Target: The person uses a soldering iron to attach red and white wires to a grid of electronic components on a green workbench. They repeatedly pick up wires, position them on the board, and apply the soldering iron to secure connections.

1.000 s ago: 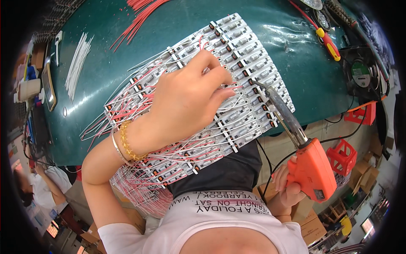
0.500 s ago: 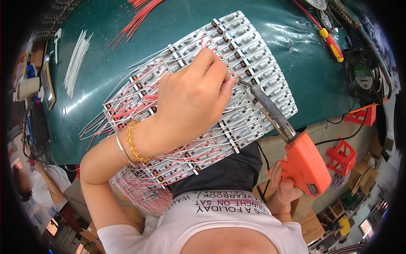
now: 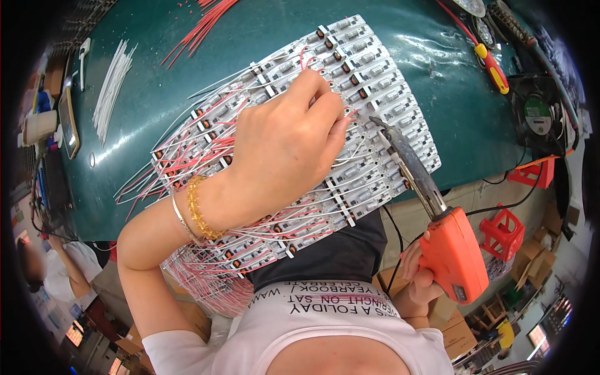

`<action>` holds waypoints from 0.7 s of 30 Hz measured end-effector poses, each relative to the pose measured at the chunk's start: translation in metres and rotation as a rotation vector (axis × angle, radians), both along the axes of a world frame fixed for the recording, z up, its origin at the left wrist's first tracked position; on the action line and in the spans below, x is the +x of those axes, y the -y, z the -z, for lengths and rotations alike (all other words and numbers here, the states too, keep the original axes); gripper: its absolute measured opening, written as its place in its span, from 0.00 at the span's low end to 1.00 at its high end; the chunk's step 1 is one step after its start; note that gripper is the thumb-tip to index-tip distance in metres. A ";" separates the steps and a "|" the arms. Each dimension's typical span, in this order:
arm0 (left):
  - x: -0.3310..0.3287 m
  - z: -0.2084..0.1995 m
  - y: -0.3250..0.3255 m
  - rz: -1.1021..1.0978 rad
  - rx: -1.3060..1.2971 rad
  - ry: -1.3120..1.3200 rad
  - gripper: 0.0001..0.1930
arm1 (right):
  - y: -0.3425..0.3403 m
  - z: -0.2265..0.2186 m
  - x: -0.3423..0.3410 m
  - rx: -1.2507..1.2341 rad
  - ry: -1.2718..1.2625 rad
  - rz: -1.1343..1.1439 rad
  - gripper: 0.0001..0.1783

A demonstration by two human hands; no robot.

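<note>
A large panel of white circuit boards (image 3: 400, 94), set with rows of small parts, lies over the near edge of the green table. Many thin red and white wires trail from its left part. Over its middle, my left hand (image 3: 284, 140) is closed in a pinch on a thin red wire (image 3: 352, 114), whose end shows just right of the fingertips. My right hand (image 3: 420, 275) grips an orange soldering gun (image 3: 455, 253) at the lower right. Its dark metal tip points up-left over the boards, a little right of my left fingertips and apart from the wire.
Loose white wires (image 3: 112, 90) and red wires (image 3: 203, 28) lie on the green table (image 3: 150, 69). A phone (image 3: 69, 122) is at the left. A yellow-red screwdriver (image 3: 492, 69) and a black fan (image 3: 536, 115) sit at the right. Red stools (image 3: 502, 234) stand below; another person (image 3: 72, 269) is at lower left.
The soldering gun has moved slightly right and down, its tip drawing away from the wire at my left fingertips. My left hand has stayed nearly in place.
</note>
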State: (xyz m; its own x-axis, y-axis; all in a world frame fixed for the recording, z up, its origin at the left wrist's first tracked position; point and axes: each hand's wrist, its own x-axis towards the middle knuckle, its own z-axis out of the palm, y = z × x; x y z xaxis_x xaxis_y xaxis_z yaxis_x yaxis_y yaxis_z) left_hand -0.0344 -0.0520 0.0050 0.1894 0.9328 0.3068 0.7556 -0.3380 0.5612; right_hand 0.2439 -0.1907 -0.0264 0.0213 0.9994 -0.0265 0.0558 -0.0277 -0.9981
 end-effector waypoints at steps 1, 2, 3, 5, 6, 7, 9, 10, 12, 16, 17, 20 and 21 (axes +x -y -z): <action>-0.001 0.000 0.000 0.001 0.002 -0.004 0.06 | 0.000 0.004 0.000 0.068 0.029 0.002 0.32; -0.001 0.000 0.000 0.001 0.005 -0.008 0.06 | -0.001 0.007 0.000 0.137 0.059 0.007 0.35; -0.001 0.000 0.000 0.002 0.003 -0.007 0.06 | -0.002 0.005 0.001 0.140 0.146 -0.029 0.40; -0.001 -0.001 0.001 0.005 0.000 -0.007 0.06 | -0.008 -0.007 -0.005 0.100 0.168 -0.065 0.46; 0.000 0.000 0.000 0.007 0.004 -0.011 0.06 | -0.013 -0.014 -0.014 0.057 0.104 -0.066 0.46; 0.000 0.000 0.000 0.009 0.009 -0.013 0.06 | -0.015 -0.017 -0.019 0.034 0.067 -0.064 0.46; 0.000 0.000 0.000 0.009 0.022 -0.031 0.06 | -0.019 -0.023 -0.026 0.006 0.018 -0.056 0.46; -0.001 -0.001 0.000 0.007 0.028 -0.045 0.06 | -0.019 -0.021 -0.025 0.013 0.003 -0.050 0.45; -0.002 -0.003 0.001 0.002 0.053 -0.088 0.06 | -0.014 -0.013 -0.017 0.038 -0.034 -0.035 0.45; -0.004 -0.013 -0.003 -0.013 0.269 -0.207 0.06 | -0.009 -0.010 -0.007 0.047 -0.026 -0.010 0.45; -0.007 -0.016 -0.003 -0.003 0.275 -0.189 0.06 | -0.003 -0.002 0.004 0.027 -0.044 -0.026 0.45; -0.004 -0.018 0.000 0.115 0.145 -0.007 0.06 | 0.013 0.012 0.023 0.019 -0.022 -0.046 0.46; -0.003 -0.017 0.002 0.106 0.106 -0.023 0.06 | -0.001 -0.003 0.004 0.041 0.008 -0.076 0.46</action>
